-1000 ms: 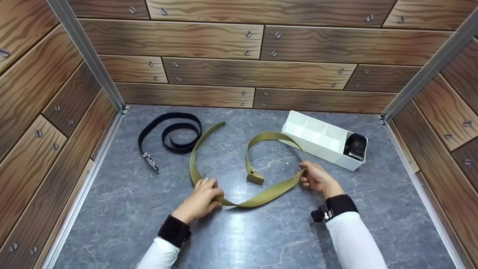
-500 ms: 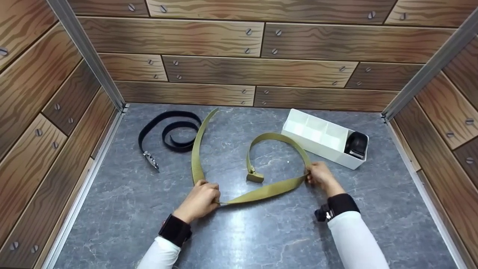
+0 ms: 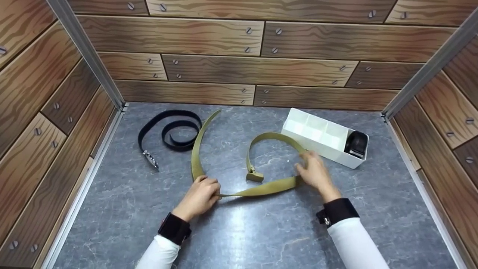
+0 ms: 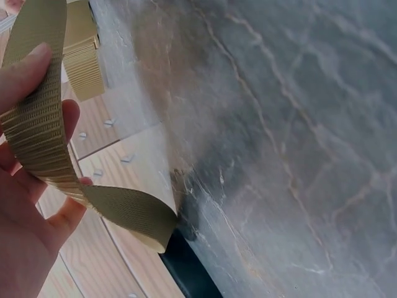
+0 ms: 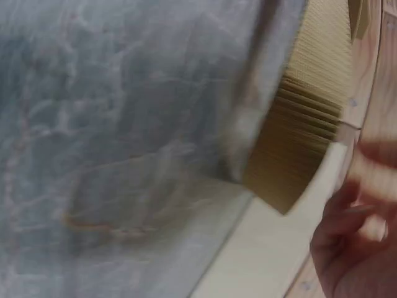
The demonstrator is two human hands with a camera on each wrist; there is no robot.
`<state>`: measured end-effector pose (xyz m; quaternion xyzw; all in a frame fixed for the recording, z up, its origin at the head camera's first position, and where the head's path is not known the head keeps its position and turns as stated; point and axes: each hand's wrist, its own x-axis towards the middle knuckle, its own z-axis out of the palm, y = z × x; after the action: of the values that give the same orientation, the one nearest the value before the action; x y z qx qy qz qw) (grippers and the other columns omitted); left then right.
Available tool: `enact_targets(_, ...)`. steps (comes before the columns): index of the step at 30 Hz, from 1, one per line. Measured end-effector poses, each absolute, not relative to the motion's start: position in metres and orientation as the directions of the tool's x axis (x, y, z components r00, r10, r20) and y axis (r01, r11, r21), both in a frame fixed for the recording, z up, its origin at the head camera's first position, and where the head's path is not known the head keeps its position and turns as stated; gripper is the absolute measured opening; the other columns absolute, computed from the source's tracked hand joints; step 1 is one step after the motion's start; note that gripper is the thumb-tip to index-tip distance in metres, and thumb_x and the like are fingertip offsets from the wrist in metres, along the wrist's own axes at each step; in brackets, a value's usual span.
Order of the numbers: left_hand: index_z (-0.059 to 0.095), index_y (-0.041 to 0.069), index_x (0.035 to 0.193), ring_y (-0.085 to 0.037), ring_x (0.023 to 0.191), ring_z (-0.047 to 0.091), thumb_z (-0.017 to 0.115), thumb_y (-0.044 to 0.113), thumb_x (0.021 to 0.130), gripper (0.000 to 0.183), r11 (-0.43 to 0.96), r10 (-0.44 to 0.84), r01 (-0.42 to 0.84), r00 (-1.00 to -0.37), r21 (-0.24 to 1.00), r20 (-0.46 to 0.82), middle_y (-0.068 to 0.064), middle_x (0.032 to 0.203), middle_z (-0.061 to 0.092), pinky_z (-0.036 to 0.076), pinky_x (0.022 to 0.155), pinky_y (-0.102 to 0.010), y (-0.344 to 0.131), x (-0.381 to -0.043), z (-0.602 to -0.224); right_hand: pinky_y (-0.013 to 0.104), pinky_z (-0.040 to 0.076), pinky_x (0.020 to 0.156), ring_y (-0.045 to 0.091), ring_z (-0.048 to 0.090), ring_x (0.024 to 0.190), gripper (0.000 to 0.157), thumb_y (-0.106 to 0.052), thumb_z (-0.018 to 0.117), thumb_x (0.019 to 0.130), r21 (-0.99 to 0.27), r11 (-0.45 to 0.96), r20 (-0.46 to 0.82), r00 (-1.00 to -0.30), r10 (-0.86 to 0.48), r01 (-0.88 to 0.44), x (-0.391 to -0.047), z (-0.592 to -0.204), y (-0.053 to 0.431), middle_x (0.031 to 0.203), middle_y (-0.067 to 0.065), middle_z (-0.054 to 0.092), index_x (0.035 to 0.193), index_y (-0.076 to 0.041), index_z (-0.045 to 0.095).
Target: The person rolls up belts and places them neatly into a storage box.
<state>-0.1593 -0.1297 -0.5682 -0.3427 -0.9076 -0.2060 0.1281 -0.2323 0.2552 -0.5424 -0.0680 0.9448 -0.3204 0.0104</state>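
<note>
The olive belt point(image 3: 270, 188) lies in a loose curve on the counter point(image 3: 261, 235), to the left of the white tray point(image 3: 336, 154) and nearer the person, its looped stretch passing just beside the tray's near wall. The olive buckle point(image 3: 254, 176) ends that loop, also left of the tray.

The left hand point(image 3: 201, 195), well left of the tray and nearer the person, grips the strap. The head view gives only the back of this hand; the left wrist view adds the thumb point(image 4: 28, 71) laid on the ribbed webbing, fingers behind it, and the strap twisting past them. A dark strip point(image 4: 189, 267) shows there too; I cannot tell what it is.

The right hand point(image 3: 314, 172) is just in front of the tray. From the head it partly covers the belt, but the blurred right wrist view shows loosely bent fingers apart from the webbing, so its grip holds nothing.

Only the head view takes in the coiled black belt point(image 3: 183, 145), far left of the tray, and a dark rounded item point(image 3: 356, 144) in the tray's right-end compartment.
</note>
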Motion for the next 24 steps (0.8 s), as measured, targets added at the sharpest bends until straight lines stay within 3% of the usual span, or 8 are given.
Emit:
enact_targets(3,0.054,0.016,0.073,-0.016,0.073,0.058,0.079,0.012,0.075,0.026,0.691,0.552,0.669,-0.733,0.274,0.397,0.005,0.075,0.052,0.043,0.096,-0.05,-0.129,-0.16,-0.568,0.055,0.043,0.096,0.039,0.058,0.111,0.045,-0.016,0.071,0.088,-0.602,0.756,-0.06,-0.93,-0.362,-0.256,-0.225,-0.541,0.247,0.122,0.022,0.061,0.126,0.005,0.06)
enact_targets(6,0.053,0.017,0.073,-0.015,0.071,0.056,0.076,0.011,0.077,0.025,0.709,0.528,0.655,-0.739,0.261,0.419,0.006,0.075,0.051,0.042,0.095,-0.047,-0.128,-0.16,-0.567,0.05,0.046,0.095,0.034,0.062,0.108,0.045,-0.021,0.075,0.086,-0.563,0.757,-0.128,-0.87,-0.476,-0.332,-0.219,-0.543,0.237,0.117,0.018,0.066,0.124,0.0,0.064)
enact_targets(10,0.051,0.015,0.071,-0.017,0.068,0.055,0.073,0.009,0.073,0.024,0.753,0.482,0.624,-0.739,0.208,0.471,0.004,0.074,0.05,0.044,0.092,-0.044,-0.127,-0.161,-0.565,0.045,0.052,0.083,0.024,0.066,0.089,0.029,-0.023,0.076,0.084,-0.483,0.781,-0.096,-0.863,-0.495,-0.395,-0.214,-0.546,0.227,0.098,0.009,0.071,0.107,-0.007,0.072)
enact_targets(13,0.052,0.013,0.069,-0.021,0.067,0.058,0.075,0.01,0.068,0.023,0.803,0.447,0.581,-0.736,0.134,0.509,0.0,0.073,0.052,0.047,0.089,-0.044,-0.126,-0.162,-0.565,0.038,0.052,0.069,0.016,0.06,0.071,0.013,-0.02,0.077,0.083,-0.502,0.765,-0.068,-0.863,-0.501,-0.404,-0.214,-0.546,0.225,0.08,-0.001,0.065,0.089,-0.011,0.069)
enact_targets(16,0.054,0.01,0.067,-0.024,0.065,0.061,0.078,0.015,0.065,0.024,0.852,0.417,0.52,-0.745,0.062,0.521,-0.003,0.071,0.055,0.05,0.086,-0.045,-0.125,-0.163,-0.566,0.031,0.047,0.06,0.01,0.052,0.063,0.017,-0.016,0.077,0.083,-0.563,0.715,-0.057,-0.843,-0.535,-0.416,-0.215,-0.546,0.228,0.07,-0.007,0.056,0.077,-0.014,0.061)
enact_targets(20,0.058,0.008,0.066,-0.026,0.064,0.063,0.081,0.023,0.064,0.028,0.885,0.409,0.465,-0.772,-0.007,0.486,-0.004,0.069,0.059,0.052,0.076,-0.043,-0.122,-0.164,-0.568,0.027,0.045,0.059,0.008,0.051,0.063,0.021,-0.013,0.077,0.082,-0.64,0.64,-0.048,-0.809,-0.586,-0.425,-0.214,-0.544,0.234,0.07,-0.008,0.056,0.073,-0.013,0.058)
enact_targets(24,0.058,0.01,0.066,-0.025,0.064,0.063,0.08,0.022,0.067,0.026,0.841,0.478,0.538,-0.789,0.06,0.386,-0.002,0.067,0.06,0.05,0.073,-0.041,-0.12,-0.167,-0.567,0.028,0.048,0.062,0.01,0.055,0.066,0.019,-0.01,0.078,0.08,-0.697,0.601,-0.068,-0.798,-0.599,-0.392,-0.21,-0.542,0.24,0.072,-0.006,0.06,0.072,-0.013,0.06)
